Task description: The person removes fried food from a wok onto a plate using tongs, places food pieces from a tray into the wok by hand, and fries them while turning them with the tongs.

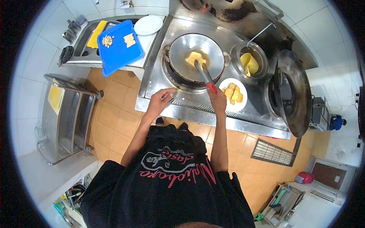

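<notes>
Stood on an orange-brown tile floor (114, 110) in a white-tiled kitchen, facing a stainless-steel stove counter (154, 78). Wore a black shirt (152, 197) with red and white lettering, nearest to view. Held the bare left hand (159, 102) free of any object, thumb and fingers slightly parted, near the counter's front edge; could not tell whether touching the steel. Had the right hand (217, 99) closed around the red handle of long metal tongs (205, 77), tips lowered to a golden, irregular piece of food (194, 57) lying in oil at the bottom of a round, two-handled metal wok (182, 45). Could not tell whether pinched or merely touched.

Just beside the right hand, had a round white plate (237, 108) bearing several golden-brown, oblong fried pieces (234, 93), apparently finished. Judged the work partway through: those pieces out of the oil, one more in it and seemingly well coloured.

Farther over, had a round steel pot (235, 57) holding a yellow plastic jug (248, 62) and a long-handled steel ladle (262, 33). Left of the wok, had a rectangular bright-blue tray (114, 57) with pale flat slices (129, 40) and a small heap of pale diced bits (107, 41), both apparently not yet cooked; could not tell whether meant for the same oil. Farthest off, at right, glimpsed a person in blue (335, 122).
</notes>
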The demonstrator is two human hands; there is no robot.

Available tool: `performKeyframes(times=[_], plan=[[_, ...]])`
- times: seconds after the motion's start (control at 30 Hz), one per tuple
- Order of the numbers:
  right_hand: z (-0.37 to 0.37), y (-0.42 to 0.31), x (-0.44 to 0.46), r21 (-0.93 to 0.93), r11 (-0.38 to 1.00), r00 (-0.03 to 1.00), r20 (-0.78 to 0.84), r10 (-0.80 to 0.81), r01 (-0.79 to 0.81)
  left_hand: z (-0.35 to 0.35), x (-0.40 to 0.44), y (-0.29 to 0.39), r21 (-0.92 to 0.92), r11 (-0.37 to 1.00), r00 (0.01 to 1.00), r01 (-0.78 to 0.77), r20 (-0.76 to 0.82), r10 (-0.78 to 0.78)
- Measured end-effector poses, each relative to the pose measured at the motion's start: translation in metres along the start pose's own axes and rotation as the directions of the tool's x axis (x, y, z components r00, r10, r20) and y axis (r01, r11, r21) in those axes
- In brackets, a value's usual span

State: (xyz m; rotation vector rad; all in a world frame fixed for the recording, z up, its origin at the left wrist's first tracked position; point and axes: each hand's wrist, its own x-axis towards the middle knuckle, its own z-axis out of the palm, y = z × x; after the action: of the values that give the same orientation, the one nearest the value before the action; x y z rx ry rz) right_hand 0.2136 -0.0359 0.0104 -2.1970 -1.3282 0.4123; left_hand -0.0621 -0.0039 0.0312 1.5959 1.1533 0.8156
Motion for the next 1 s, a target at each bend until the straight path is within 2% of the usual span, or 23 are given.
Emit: performKeyframes(times=[0.1,0.17,0.27,0.4,0.47,0.57,0.77,0.9,1.0], plan=[[0.005,0.004,0.001,-0.017,1.000,0.999,0.029,0.014,-0.013,0.000,0.000,-0.003,-0.012,1.000,1.000,0.022,0.012,-0.022],[0.011,0.007,0.004,0.047,0.994,0.995,-0.041,-0.095,0.097,0.001,0.000,-0.005,-0.033,0.999,1.000,-0.010,0.012,0.011],[0.010,-0.004,0.007,-0.009,0.996,0.995,0.019,-0.094,0.094,0.001,0.000,-0.006,-0.034,0.999,1.000,0.017,0.016,-0.017],[0.011,-0.005,0.012,-0.031,0.997,0.997,0.012,-0.076,0.076,-0.001,-0.001,-0.007,-0.028,1.000,1.000,-0.009,-0.005,0.009],[0.006,-0.001,0.014,0.022,0.998,0.998,0.013,-0.063,0.063,-0.005,-0.003,-0.003,-0.011,1.000,1.000,-0.012,-0.014,0.012],[0.009,0.005,0.015,0.006,0.998,0.998,-0.004,-0.062,0.062,-0.005,-0.003,-0.005,0.005,1.000,0.999,-0.022,-0.026,0.022],[0.002,-0.018,0.019,0.044,0.997,0.997,0.014,-0.071,0.070,-0.003,-0.003,-0.004,-0.013,1.000,0.999,-0.024,-0.025,0.023],[0.026,-0.017,0.031,0.062,0.994,0.996,-0.023,-0.089,0.091,-0.003,-0.003,-0.001,0.004,1.000,1.000,0.002,-0.011,-0.002],[0.036,-0.018,0.039,-0.047,0.989,0.990,-0.010,-0.144,0.143,-0.003,-0.004,-0.001,-0.023,1.000,1.000,0.019,-0.005,-0.019]])
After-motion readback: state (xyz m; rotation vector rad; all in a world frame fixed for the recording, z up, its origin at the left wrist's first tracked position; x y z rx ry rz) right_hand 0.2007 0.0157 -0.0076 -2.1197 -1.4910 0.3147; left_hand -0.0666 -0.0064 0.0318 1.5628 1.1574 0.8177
